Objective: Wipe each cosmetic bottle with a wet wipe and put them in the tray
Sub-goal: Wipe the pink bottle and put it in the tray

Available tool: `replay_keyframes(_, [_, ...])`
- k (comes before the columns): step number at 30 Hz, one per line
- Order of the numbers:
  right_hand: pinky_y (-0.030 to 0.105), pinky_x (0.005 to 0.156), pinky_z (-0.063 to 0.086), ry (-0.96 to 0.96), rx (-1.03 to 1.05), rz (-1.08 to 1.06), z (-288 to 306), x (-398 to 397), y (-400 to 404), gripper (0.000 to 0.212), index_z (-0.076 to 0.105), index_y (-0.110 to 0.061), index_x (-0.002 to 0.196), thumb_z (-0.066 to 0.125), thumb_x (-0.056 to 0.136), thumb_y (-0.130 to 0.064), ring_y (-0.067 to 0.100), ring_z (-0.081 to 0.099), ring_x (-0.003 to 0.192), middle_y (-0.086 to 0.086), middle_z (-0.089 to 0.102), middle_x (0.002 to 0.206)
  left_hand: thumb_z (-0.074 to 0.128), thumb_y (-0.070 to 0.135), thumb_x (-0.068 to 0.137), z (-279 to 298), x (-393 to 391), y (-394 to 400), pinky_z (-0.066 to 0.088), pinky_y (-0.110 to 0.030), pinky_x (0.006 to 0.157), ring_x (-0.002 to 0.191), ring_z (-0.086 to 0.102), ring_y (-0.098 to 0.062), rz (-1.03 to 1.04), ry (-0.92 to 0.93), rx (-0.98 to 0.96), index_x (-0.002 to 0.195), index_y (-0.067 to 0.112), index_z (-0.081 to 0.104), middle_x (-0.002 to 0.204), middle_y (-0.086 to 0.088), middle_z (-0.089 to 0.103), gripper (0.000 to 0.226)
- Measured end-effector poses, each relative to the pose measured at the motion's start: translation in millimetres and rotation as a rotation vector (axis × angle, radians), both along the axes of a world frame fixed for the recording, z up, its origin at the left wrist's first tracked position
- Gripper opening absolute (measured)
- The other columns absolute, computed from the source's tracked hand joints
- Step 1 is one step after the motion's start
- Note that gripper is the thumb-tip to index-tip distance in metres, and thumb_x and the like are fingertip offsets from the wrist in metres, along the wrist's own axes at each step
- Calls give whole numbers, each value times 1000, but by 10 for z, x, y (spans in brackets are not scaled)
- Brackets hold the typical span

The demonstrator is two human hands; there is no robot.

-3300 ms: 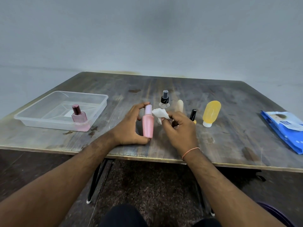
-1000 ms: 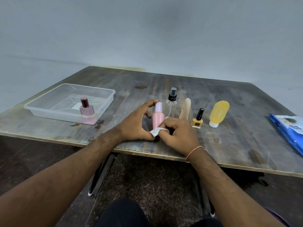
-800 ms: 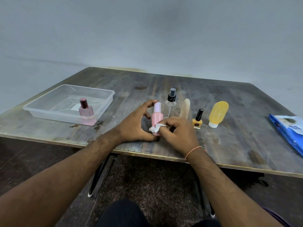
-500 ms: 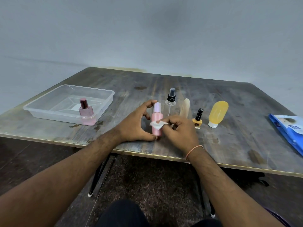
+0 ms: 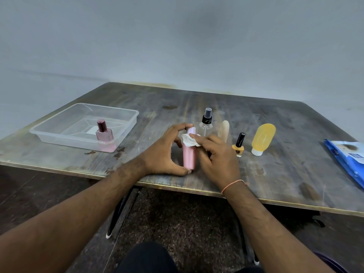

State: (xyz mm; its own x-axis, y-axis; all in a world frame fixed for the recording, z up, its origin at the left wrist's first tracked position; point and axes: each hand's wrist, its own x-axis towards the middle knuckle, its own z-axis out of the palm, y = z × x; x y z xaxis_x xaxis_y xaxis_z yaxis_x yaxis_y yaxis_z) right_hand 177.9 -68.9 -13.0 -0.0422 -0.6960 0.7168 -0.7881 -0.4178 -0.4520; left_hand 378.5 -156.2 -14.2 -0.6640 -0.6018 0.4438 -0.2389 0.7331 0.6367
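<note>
A tall pink bottle (image 5: pixel 189 157) stands near the table's front edge. My left hand (image 5: pixel 164 154) grips it between a finger on the cap and the thumb at its base. My right hand (image 5: pixel 215 156) presses a crumpled white wet wipe (image 5: pixel 188 140) against the bottle's upper part. Behind my hands stand a clear spray bottle (image 5: pixel 205 126) with a black nozzle and a beige tube (image 5: pixel 224 130). To their right are an orange nail polish (image 5: pixel 238 147) and a yellow tube (image 5: pixel 263 138). A clear plastic tray (image 5: pixel 59 137) at the left holds a pink perfume bottle (image 5: pixel 104 133).
A blue pack of wet wipes (image 5: pixel 348 156) lies at the table's right edge. The worn wooden table (image 5: pixel 285 174) ends just below my wrists. A grey wall rises behind the table.
My right hand has slid the wipe up the pink bottle, from its base to just under the cap. My left hand has kept its grip.
</note>
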Motion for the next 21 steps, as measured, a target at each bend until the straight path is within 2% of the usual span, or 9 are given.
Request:
replay_keyframes(6, [36, 61, 52, 14, -26, -41, -5, -11, -6, 48, 74, -36, 133, 66, 95, -8, 12, 62, 76, -11, 62, 93, 103, 17, 61, 15, 0, 16, 44, -12, 85, 117, 58, -20, -30, 5, -74, 160, 28, 34, 153, 10, 41, 121])
replay_keyframes(9, [37, 61, 53, -18, -10, 12, -6, -14, 1, 39, 78, -35, 127, 64, 95, -18, 9, 59, 71, -14, 60, 88, 105, 21, 59, 16, 4, 16, 47, -17, 84, 113, 57, -21, -24, 4, -87, 158, 30, 35, 153, 10, 38, 122])
replay_keyframes(13, [42, 59, 53, -26, -15, 56, -3, 3, 16, 32, 82, -35, 116, 61, 94, -28, 9, 61, 68, -14, 61, 83, 106, 22, 57, 14, 4, 18, 45, -14, 83, 107, 56, -21, -10, 2, -113, 157, 29, 36, 148, 7, 39, 122])
replay_keyframes(17, [39, 56, 52, 7, -44, 17, 5, 12, 25, 35, 80, -37, 121, 59, 95, -27, 10, 60, 67, -13, 63, 85, 107, 24, 57, 68, 10, 72, 53, -33, 89, 105, 57, -20, -12, -7, -149, 157, 26, 37, 150, 5, 40, 122])
replay_keyframes(21, [34, 57, 49, -16, -72, -33, 17, 20, 31, 37, 80, -36, 121, 57, 94, -25, 5, 51, 65, -18, 51, 81, 107, 28, 57, 115, 9, 123, 53, -48, 101, 130, 55, -23, -62, -28, -164, 158, 21, 38, 151, 8, 42, 122])
